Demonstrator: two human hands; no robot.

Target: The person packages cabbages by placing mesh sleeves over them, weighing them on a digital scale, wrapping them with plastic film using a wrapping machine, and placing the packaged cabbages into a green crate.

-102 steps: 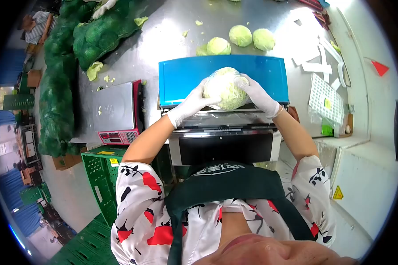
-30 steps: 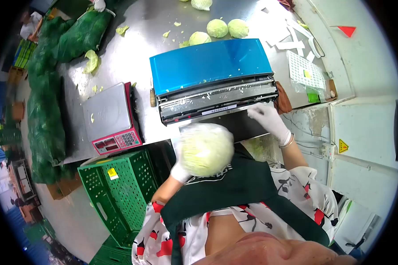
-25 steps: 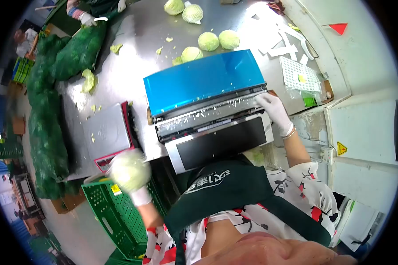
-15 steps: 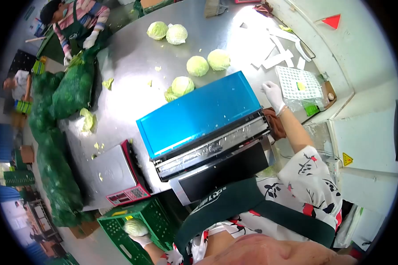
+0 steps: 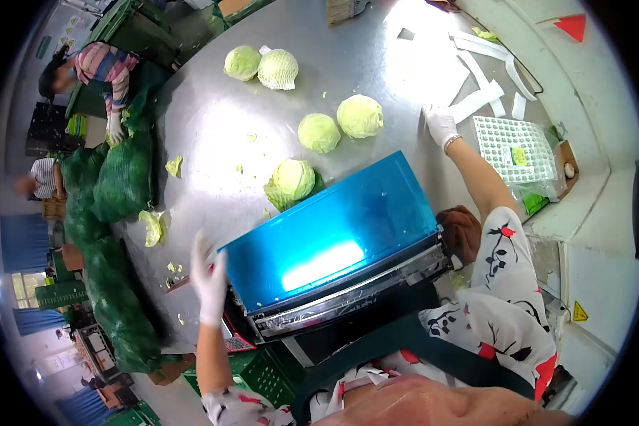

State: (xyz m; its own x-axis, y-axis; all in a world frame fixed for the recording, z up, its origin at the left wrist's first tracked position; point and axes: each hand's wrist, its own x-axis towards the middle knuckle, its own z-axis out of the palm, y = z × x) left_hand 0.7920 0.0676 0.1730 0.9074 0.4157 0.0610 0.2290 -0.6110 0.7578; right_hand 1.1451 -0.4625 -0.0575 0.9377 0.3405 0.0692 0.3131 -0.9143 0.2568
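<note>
My left hand (image 5: pixel 210 284), in a white glove, is raised beside the left end of the blue-topped wrapping machine (image 5: pixel 334 220). Its fingers are spread and nothing is in them. To the upper right, my gloved right hand (image 5: pixel 441 123) reaches over the table, fingers extended, beside the end of a white foam strip (image 5: pixel 478 103). Whether it touches the strip I cannot tell. Beyond the machine lie bare cabbages (image 5: pixel 319 133), one (image 5: pixel 293 179) with a loose outer leaf. At the back, a cabbage in a white foam net (image 5: pixel 277 69) sits against a bare cabbage (image 5: pixel 242 62).
Green net sacks (image 5: pixel 124 181) line the table's left edge, where a co-worker (image 5: pixel 106 71) bends over them. A green crate (image 5: pixel 259 376) stands below my left arm. At right are a tray of white pieces (image 5: pixel 516 149) and a brown cloth (image 5: pixel 459 234). A brush (image 5: pixel 344 11) lies at the back.
My left hand has let go of the cabbage at the green crate and come up beside the machine. My right hand has moved farther forward, toward the foam strips. The view has shifted.
</note>
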